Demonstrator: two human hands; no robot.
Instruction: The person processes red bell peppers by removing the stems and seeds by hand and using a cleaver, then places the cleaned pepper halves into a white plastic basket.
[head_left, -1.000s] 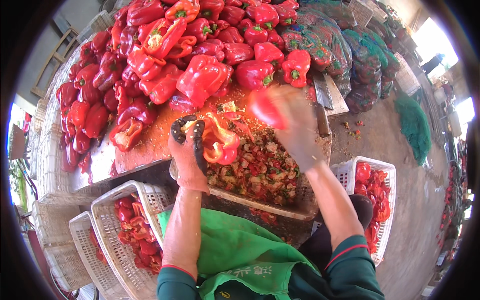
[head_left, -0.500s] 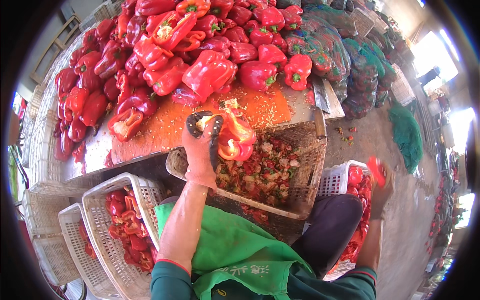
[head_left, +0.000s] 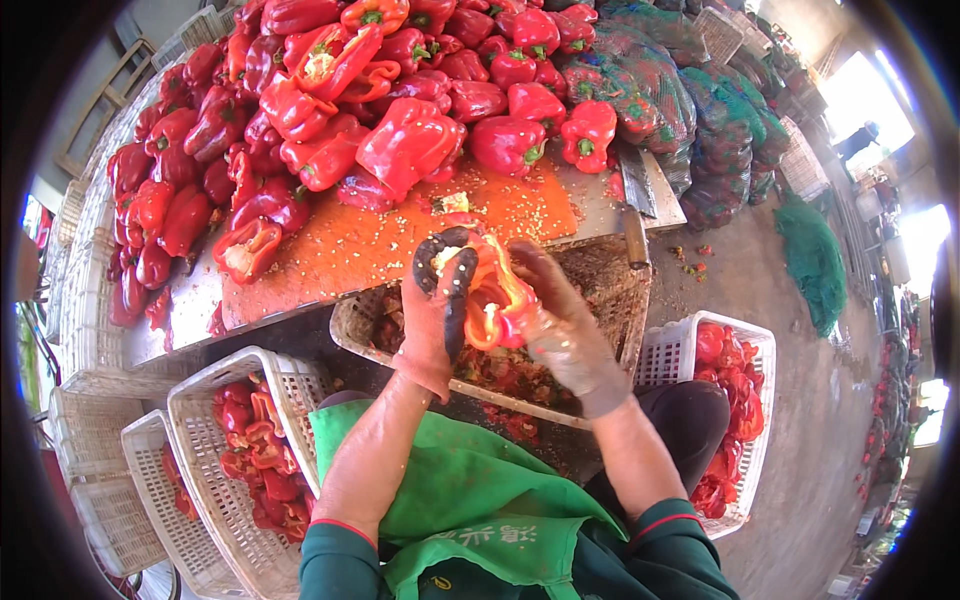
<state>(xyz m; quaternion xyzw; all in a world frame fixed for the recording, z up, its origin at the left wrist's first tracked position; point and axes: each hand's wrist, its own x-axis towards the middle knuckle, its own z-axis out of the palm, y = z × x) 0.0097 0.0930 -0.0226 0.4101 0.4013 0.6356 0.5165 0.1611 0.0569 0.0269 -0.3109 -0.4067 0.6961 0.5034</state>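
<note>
In the middle, an opened red bell pepper [head_left: 492, 290] is held between my hands over a dirty crate [head_left: 620, 330] of seeds, cores and scraps. My left hand [head_left: 432, 315], in an orange glove with black fingers, is closed on the pepper's left side. A pale, seedy bit [head_left: 441, 260] shows between its thumb and fingers. My right hand [head_left: 575, 335], in a stained greyish glove, grips the pepper's right side, its fingertips partly hidden behind it. Just beyond lies an orange cutting board [head_left: 350, 250] strewn with seeds.
Whole red peppers [head_left: 420, 140] are heaped on the table. A wide-bladed knife [head_left: 636, 205] rests at its right corner. White baskets of cut peppers stand left [head_left: 190, 420] and right [head_left: 765, 400]. Net sacks [head_left: 715, 140] lie at the far right, a green net [head_left: 810, 265] on the floor.
My right hand has come from above the right basket, where a blurred red piece was at its fingers, to the pepper. My left hand has shifted slightly right with the pepper.
</note>
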